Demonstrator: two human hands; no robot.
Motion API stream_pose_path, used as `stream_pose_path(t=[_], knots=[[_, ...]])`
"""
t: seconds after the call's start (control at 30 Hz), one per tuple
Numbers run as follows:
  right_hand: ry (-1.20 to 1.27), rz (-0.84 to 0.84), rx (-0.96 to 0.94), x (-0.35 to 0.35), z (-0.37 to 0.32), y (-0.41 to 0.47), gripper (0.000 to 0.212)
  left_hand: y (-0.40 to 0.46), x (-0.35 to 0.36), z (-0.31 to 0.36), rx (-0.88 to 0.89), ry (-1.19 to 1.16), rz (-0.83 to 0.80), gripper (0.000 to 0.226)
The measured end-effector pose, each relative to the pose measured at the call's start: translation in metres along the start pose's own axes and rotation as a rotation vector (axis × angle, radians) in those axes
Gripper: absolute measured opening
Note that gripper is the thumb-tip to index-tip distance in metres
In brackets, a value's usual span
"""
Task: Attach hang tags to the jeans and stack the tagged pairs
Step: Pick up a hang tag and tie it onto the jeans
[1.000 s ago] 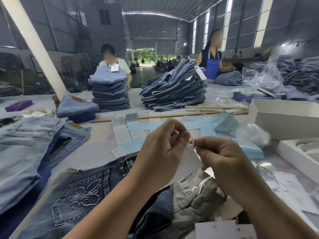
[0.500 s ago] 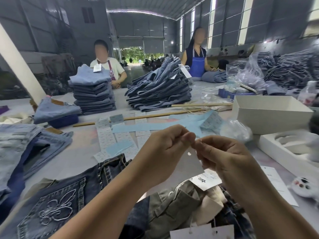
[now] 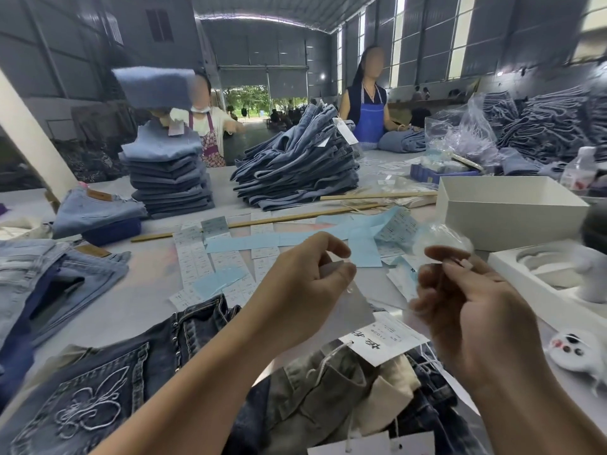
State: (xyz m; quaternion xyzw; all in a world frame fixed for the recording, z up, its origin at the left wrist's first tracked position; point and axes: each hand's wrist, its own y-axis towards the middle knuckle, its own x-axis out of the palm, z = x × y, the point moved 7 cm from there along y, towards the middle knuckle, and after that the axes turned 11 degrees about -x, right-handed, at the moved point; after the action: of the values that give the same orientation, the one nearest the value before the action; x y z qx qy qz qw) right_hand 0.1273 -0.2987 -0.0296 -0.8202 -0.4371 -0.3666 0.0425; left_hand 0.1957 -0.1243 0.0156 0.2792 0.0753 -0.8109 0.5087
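Dark jeans (image 3: 98,395) with an embroidered back pocket lie in front of me, their grey lining (image 3: 315,389) turned out. A white hang tag (image 3: 384,343) on a string lies on them. My left hand (image 3: 302,290) pinches the top of a pale grey hang tag (image 3: 348,307) that hangs below its fingers. My right hand (image 3: 469,310) is raised apart to the right, fingers curled; thumb and forefinger pinch something small that is too blurred to name. Two more white tags (image 3: 371,444) show at the bottom edge.
Sheets of white and blue stickers (image 3: 230,257) cover the middle of the table. Folded jeans stacks (image 3: 170,178) (image 3: 295,172) stand behind, with two people working there. White boxes (image 3: 505,208) sit at the right, loose light jeans (image 3: 42,284) at the left. Wooden sticks (image 3: 295,218) lie across.
My hands, which were pinched together over the tag, have come apart. The right hand has moved away to the right. The person at the back has lifted a folded pair over the stack.
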Motion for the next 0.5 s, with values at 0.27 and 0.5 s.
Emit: stream_pose_path(t=[0.27, 0.5], knots=[[-0.008, 0.003, -0.107, 0.0, -0.012, 0.006, 0.025, 0.0, 0.002, 0.004, -0.038, 0.017, -0.025, 0.01], [-0.308, -0.451, 0.097, 0.033, 0.014, -0.015, 0.007, 0.002, -0.005, -0.002, -0.178, -0.154, -0.055, 0.023]])
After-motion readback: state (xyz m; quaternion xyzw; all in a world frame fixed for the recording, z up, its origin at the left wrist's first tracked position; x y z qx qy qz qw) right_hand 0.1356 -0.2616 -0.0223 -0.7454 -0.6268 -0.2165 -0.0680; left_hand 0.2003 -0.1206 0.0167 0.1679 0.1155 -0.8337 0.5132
